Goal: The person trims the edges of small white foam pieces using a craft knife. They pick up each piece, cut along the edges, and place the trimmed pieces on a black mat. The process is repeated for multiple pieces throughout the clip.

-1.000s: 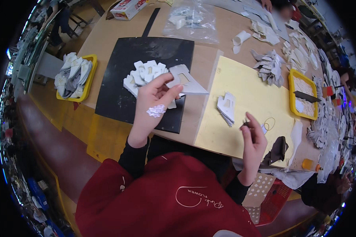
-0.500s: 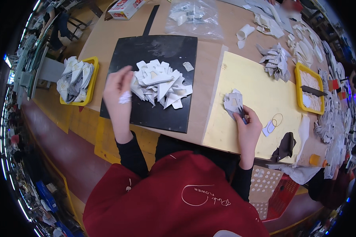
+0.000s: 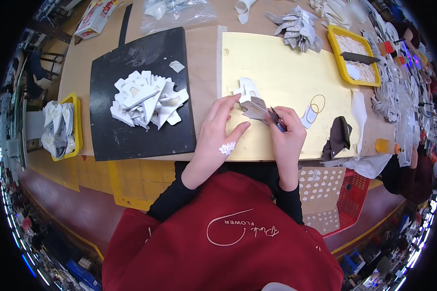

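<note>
My left hand (image 3: pixel 217 132) reaches over the pale yellow board (image 3: pixel 296 60), thumb and fingers apart, holding nothing. Its index fingertip is beside a small bunch of light grey and white cut pieces (image 3: pixel 251 99), apparently fabric or leather. My right hand (image 3: pixel 287 137) is closed around a small dark pointed tool (image 3: pixel 276 118) with a bit of blue on it; its exact kind is hard to make out. The tool's tip is against the near edge of the bunch. On the black board (image 3: pixel 141 48) to the left lies a heap of similar white pieces (image 3: pixel 144 99).
A yellow basket (image 3: pixel 78 127) of pieces stands far left. On the right are a yellow tray (image 3: pixel 342 77) with a dark blade across it, a rubber band (image 3: pixel 318 104), a dark scrap (image 3: pixel 340 135) and an orange bottle (image 3: pixel 387 146). Below the table edge sits a red crate (image 3: pixel 352 196).
My left hand has moved right, from beside the white heap to the bunch on the yellow board. The right hand still grips the dark tool. The whole view has shifted to the right.
</note>
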{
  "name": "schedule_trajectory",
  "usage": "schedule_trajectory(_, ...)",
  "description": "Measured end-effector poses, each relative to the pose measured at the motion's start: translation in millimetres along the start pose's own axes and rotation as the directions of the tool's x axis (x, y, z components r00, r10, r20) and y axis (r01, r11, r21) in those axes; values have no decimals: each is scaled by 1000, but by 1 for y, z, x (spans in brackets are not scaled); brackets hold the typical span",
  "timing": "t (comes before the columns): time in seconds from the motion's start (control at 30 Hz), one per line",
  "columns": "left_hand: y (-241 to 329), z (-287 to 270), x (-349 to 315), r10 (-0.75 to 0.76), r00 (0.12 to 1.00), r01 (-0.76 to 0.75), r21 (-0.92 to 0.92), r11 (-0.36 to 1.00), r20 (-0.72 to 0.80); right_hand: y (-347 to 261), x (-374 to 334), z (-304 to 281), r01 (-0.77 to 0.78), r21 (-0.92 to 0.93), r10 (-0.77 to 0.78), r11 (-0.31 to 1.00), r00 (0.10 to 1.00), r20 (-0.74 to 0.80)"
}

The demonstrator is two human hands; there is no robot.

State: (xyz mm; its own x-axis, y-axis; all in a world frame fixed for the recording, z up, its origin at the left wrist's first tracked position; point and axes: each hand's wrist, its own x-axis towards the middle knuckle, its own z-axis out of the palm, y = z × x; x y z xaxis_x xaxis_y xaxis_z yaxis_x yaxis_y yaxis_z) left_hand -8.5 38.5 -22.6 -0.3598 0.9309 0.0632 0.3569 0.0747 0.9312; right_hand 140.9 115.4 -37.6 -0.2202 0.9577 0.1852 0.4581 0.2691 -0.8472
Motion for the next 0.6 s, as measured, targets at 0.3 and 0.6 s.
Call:
schedule_trajectory(0.3,-7,5,-3,20,989,-27,49,998,144,16,-5,-13,-76,-52,73,996,996,-52)
schedule_trajectory(0.6,20,3,-4,-244,907,399,-514,759,343,-25,-13,-40,-344,700,244,626,939,243)
